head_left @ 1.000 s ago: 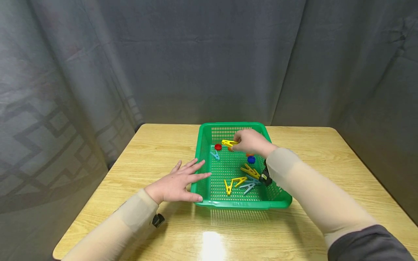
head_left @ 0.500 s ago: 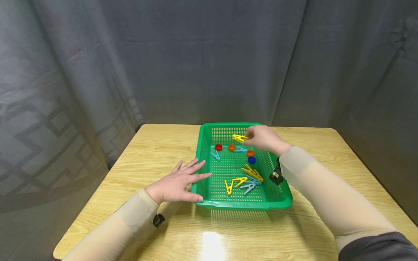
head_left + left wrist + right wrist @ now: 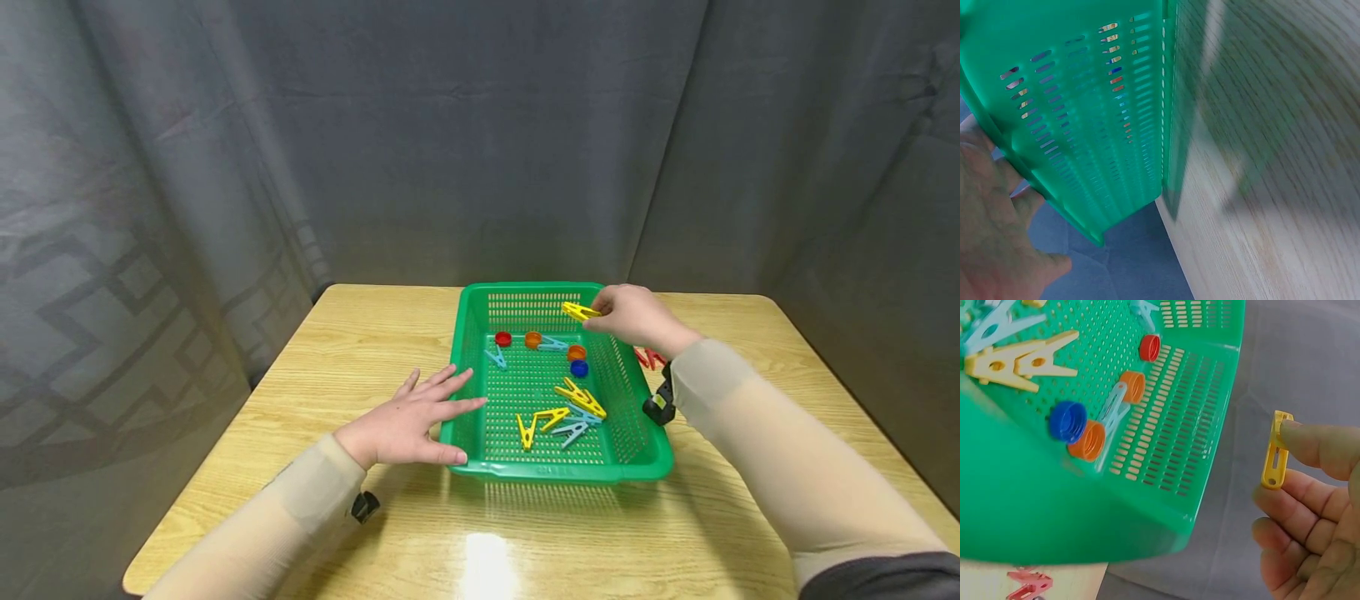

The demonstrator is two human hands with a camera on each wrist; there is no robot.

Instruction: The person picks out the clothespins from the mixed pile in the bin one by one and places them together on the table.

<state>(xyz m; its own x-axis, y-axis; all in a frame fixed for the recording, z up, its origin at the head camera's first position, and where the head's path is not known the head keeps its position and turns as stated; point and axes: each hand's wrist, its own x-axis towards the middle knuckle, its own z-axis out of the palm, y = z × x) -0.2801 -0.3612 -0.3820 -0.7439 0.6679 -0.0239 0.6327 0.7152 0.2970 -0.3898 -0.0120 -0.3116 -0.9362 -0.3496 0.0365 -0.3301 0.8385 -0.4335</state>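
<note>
My right hand (image 3: 633, 317) pinches a yellow clothespin (image 3: 581, 312) between thumb and fingers, above the far right corner of a green basket (image 3: 558, 472). In the right wrist view the clothespin (image 3: 1276, 450) stands on end in the grip, apart from the basket wall. Fingers spread, my left hand (image 3: 408, 421) rests on the basket's left rim. Inside the basket lie several yellow clothespins (image 3: 527, 432), several light blue clothespins (image 3: 497, 357), a red cap (image 3: 503, 339), two orange caps (image 3: 533, 340) and a blue cap (image 3: 579, 368).
On the table (image 3: 360, 333), just right of the basket, red clothespins (image 3: 649, 358) show partly behind my right wrist; the right wrist view also has red clothespins (image 3: 1027, 584). A grey curtain (image 3: 480, 167) hangs behind and beside the table.
My right hand has moved right and slightly up with the yellow clothespin, uncovering caps, a light blue clothespin and the red clothespins outside. My left hand has stayed in place.
</note>
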